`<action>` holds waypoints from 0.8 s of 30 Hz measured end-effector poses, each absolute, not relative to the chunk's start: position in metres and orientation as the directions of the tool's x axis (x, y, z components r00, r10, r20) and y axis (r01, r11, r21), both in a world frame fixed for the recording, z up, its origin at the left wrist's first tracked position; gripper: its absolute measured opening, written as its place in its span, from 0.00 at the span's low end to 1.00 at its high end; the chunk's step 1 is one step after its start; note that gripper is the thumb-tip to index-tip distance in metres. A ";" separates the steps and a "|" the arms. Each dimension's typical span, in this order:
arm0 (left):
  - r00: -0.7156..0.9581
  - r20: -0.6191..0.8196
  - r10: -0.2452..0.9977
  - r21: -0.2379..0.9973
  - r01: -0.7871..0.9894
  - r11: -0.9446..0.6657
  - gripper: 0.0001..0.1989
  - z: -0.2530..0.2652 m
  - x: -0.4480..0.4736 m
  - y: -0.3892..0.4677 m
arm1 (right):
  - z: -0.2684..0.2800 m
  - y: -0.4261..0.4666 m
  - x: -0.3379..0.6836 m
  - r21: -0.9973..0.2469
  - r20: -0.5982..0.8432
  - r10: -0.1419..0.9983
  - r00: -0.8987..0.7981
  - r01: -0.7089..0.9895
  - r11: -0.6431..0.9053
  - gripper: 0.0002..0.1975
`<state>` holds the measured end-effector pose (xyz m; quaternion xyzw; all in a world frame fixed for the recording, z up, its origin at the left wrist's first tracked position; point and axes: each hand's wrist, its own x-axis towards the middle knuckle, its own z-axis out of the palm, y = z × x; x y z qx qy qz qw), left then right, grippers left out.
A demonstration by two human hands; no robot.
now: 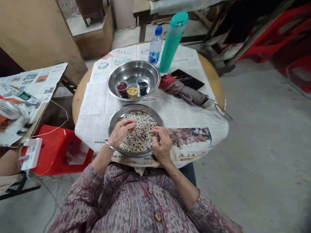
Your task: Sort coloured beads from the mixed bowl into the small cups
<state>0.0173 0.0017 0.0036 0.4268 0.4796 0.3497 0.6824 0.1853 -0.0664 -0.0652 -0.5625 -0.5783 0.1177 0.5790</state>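
A shallow steel basin [112,120] in front of me holds a mix of white grains and red, yellow and black beans [139,131]. My left hand [121,132] hovers over its left side with the fingertips pressed together. Whatever is between them is too small to make out. Over the right rim, my right hand [162,145] has its thumb and index finger drawn together close to the grains; a tiny thing may be in that pinch. Behind stands a larger steel basin [114,72] with three clear cups: red beans [122,88], yellow beans [132,92] and black beans [143,86].
Newspaper [92,106] covers the round table. Towards the back are a water bottle [155,48], a teal flask [172,43], a dark phone [188,79] and a folded umbrella [182,90]. A red stool [58,150] and a power strip [31,153] with cables lie left.
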 end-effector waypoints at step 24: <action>0.411 -0.028 0.911 0.311 0.870 -0.383 0.11 -0.011 0.042 -0.037 | -0.069 -0.065 0.187 -0.755 0.586 0.755 0.293 0.535 0.379 0.11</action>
